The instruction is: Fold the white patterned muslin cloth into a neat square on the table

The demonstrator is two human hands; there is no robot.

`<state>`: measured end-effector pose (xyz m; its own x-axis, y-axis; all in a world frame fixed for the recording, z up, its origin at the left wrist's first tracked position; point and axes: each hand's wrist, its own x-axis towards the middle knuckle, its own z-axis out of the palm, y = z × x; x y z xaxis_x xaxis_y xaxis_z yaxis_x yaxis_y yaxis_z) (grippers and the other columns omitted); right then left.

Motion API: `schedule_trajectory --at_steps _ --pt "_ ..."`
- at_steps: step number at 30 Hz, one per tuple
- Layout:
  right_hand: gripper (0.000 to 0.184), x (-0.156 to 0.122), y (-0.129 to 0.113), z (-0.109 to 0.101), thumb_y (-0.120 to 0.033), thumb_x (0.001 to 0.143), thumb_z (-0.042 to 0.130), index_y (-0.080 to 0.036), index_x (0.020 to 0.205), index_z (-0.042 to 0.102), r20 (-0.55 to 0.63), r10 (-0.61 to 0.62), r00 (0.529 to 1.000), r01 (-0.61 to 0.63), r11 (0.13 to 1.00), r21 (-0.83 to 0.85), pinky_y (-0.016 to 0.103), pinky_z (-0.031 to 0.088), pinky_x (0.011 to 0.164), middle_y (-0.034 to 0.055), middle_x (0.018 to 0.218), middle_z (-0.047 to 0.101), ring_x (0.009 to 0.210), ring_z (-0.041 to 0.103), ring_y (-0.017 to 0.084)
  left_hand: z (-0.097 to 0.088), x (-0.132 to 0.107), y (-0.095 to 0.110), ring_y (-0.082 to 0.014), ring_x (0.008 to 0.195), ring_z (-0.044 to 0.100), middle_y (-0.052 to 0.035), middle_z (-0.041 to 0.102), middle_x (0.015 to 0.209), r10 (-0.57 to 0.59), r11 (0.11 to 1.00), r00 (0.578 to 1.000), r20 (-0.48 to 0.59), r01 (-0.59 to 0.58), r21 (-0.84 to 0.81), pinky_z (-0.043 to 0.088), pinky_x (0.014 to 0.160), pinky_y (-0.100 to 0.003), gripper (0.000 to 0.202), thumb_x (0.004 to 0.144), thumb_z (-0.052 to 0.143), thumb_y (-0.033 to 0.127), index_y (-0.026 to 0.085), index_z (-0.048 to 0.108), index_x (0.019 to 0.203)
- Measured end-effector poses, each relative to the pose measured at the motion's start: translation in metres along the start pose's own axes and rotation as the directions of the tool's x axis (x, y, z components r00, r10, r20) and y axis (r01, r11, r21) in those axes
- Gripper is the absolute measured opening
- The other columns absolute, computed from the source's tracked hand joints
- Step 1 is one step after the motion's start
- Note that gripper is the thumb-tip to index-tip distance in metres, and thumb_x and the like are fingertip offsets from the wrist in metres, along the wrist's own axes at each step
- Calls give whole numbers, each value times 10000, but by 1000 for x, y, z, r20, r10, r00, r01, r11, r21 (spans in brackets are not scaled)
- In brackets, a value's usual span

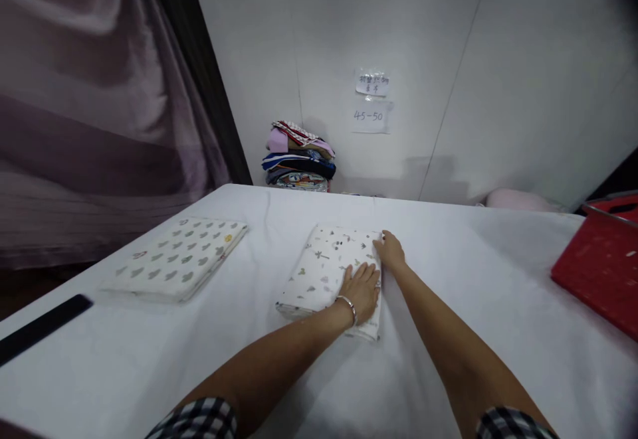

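Observation:
A folded white cloth (319, 263) with small grey-green and dark prints lies in front of me on the white-covered table. Flat on its right part rests my left hand (361, 291), open with the fingers spread, a silver bracelet at the wrist. My right hand (391, 251) is at the far right corner of the same cloth, its thumb on the top and its fingers around the side edge. To the left lies another folded white cloth (177, 256), printed with rows of grey-green shapes; neither hand touches it.
The white table (468, 260) reaches back towards a pale wall. Beyond its far edge stands a stack of folded fabrics (300, 160). A dark flat strip (44, 326) lies at the left, a red box-like object (601, 269) at the right. A purplish curtain (90, 113) hangs on the left.

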<state>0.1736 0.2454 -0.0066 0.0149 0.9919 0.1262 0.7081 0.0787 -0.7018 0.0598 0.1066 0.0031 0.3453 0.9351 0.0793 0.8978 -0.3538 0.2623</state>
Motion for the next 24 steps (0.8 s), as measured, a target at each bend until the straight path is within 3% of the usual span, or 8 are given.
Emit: schedule_trajectory --at_steps 4,7,10,12,15,18,22,24 --pt "455 -25 -16 -1 -321 824 500 -170 1253 509 29 -281 959 282 951 -124 404 243 1068 113 1424 379 1336 272 247 -4 1 1 -237 1351 236 -67 370 1427 -1 999 1000 -7 1 -46 165 1099 -540 448 909 298 286 207 362 1346" --pt "450 -41 -13 -2 -337 848 477 -169 1265 503 116 -316 942 337 889 -309 485 190 1075 117 1484 266 1378 154 289 -10 -13 5 -237 1325 287 -77 414 1390 37 996 999 24 -35 -81 216 1082 -523 402 894 361 307 204 428 1278" --pt "458 -49 -2 -5 -372 893 402 -161 1292 479 221 -215 951 283 894 -348 458 256 1054 129 1464 306 1353 240 276 -11 -48 10 -225 1338 272 -73 384 1416 137 989 991 -13 -137 -58 194 1102 -475 403 901 391 345 211 427 1279" --pt "459 -55 1 -7 -388 910 358 -168 1296 474 209 -214 954 278 893 -354 459 292 1035 131 1449 334 1339 268 275 -8 -78 14 -212 1360 236 -71 343 1448 189 981 981 -35 -190 -36 146 1125 -448 443 908 401 357 207 384 1324" --pt "424 -74 -4 -9 -381 905 363 -181 1243 523 125 -291 949 317 875 -367 537 263 1033 121 1452 331 1356 210 308 -5 -120 14 -195 1372 217 -63 330 1461 270 962 962 -47 -271 -32 89 1147 -416 470 918 403 334 195 346 1364" --pt "371 -106 -15 -11 -353 895 382 -184 1144 599 156 -438 886 464 854 -238 526 246 1055 103 1388 434 1338 266 287 -10 -148 2 -184 1366 240 -41 386 1431 309 948 947 -83 -314 -54 87 1151 -413 408 930 367 277 222 408 1333" --pt "306 -151 -26 -15 -361 885 426 -208 1008 662 233 -619 750 625 779 60 431 394 973 91 1121 634 1104 527 239 -26 -162 -39 -201 1303 352 -70 468 1364 130 987 946 -295 -151 -49 232 1104 -446 390 895 371 167 220 484 1265" --pt "292 -167 -27 -17 -375 882 454 -211 1020 652 241 -666 706 660 742 120 411 450 896 83 1043 653 1003 563 230 -31 -163 -65 -212 1221 439 -97 527 1291 -45 997 872 -488 7 -79 332 1045 -446 372 864 406 140 191 522 1213"
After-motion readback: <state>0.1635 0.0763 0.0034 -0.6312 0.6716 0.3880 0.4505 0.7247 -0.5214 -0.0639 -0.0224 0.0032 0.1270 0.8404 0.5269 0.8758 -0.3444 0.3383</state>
